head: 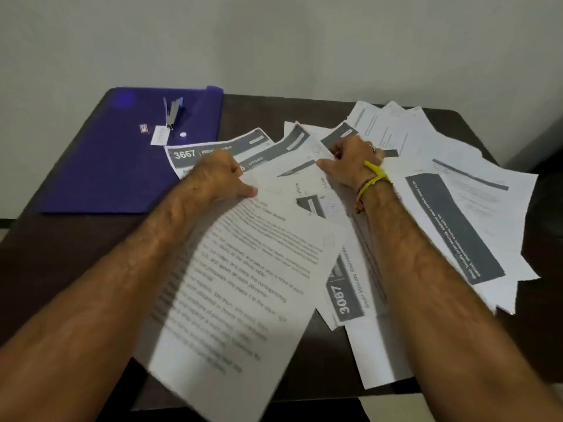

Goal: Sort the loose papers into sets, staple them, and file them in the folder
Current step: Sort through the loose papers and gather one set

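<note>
While the left hand [224,178] grips the top edge of a printed sheet [243,287], thumb over the paper and fingers curled beneath, the right hand [350,161] pinches the corner of another page [307,153] in the loose papers [457,208] fanned across a dark table [61,254]. The held sheet tilts toward the camera, its lines of text too blurred to read in full. Behind the left hand lies a form with a grey header reading "3667" [184,154]; a neighbouring header reads "KITCHEN" [255,161]. Near the right forearm, a sheet turned sideways shows "3087" [342,300] in a grey band. Farther right, a page carries a long grey block [454,226] of small white text, not legible. A yellow band [373,178] circles the right wrist. At the table's far left corner, a purple folder [122,166] lies flat and closed, well apart from the hands, with a stapler [173,112] resting on it beside a small white tag [159,136] and a small sticker [143,128]. A pale wall [274,41] rises behind the table.
</note>
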